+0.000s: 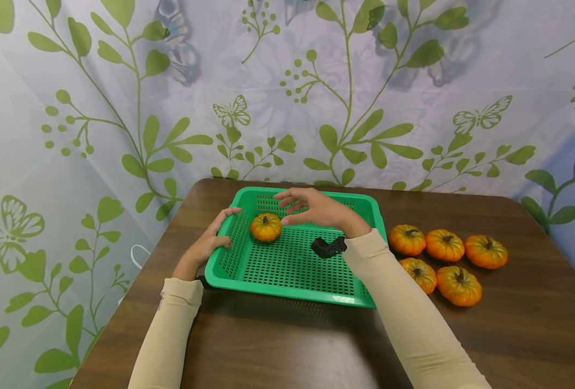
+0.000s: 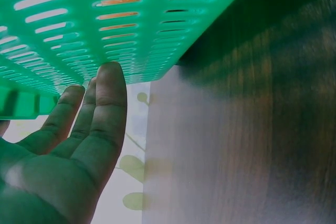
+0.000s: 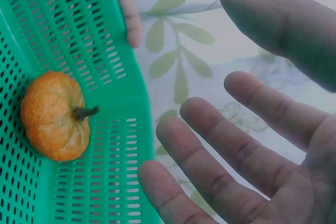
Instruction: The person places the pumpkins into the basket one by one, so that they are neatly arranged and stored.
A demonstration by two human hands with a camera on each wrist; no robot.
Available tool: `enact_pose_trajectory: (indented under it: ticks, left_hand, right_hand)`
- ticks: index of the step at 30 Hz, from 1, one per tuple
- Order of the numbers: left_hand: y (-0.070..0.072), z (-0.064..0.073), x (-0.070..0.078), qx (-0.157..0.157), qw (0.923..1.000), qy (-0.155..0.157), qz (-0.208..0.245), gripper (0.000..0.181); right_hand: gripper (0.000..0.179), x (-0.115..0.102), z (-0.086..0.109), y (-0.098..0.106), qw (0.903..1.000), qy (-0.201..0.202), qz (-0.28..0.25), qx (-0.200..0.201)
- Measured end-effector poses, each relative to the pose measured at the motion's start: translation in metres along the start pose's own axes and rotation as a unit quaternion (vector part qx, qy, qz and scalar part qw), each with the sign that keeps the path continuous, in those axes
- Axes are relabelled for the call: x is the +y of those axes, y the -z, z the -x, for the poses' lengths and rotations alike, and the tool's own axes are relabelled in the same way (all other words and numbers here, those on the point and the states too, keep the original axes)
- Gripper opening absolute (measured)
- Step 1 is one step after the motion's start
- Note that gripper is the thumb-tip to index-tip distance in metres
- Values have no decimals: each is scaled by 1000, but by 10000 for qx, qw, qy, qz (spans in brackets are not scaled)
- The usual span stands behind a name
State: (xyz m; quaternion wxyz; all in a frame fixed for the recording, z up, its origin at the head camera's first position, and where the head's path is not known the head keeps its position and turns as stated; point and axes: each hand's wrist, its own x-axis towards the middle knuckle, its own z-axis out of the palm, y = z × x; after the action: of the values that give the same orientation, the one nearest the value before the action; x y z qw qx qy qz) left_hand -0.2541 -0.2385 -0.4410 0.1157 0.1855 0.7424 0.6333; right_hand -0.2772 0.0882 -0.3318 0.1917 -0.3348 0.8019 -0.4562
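A green plastic basket with slotted walls stands on the table. My left hand grips its left rim, with the thumb over the edge and several fingers against the outer wall. One small orange pumpkin sits inside, in the far left corner, stem up. Over the basket hovers my right hand, just right of that pumpkin and holding nothing. Its fingers are spread and apart from the pumpkin in the right wrist view.
Several more small pumpkins lie close together on the brown wooden table, right of the basket. A leaf-patterned curtain hangs behind the table. A white cable shows beyond the table's left edge.
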Motion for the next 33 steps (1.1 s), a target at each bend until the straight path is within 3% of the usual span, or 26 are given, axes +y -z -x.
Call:
enact_pose_trajectory:
  ticks: [9, 22, 33]
  left_hand:
    - [1, 0, 0, 55, 10000, 6, -82, 89]
    - [0, 0, 0, 21, 10000, -15, -40, 89]
    - [0, 0, -1, 17, 10000, -33, 50, 89]
  right_hand:
    - [57, -2, 21, 1, 9981, 507, -231, 277]
    - [56, 7, 58, 11, 9901, 405, -1159, 681]
    - [55, 17, 88, 19, 9873, 551, -1076, 1032]
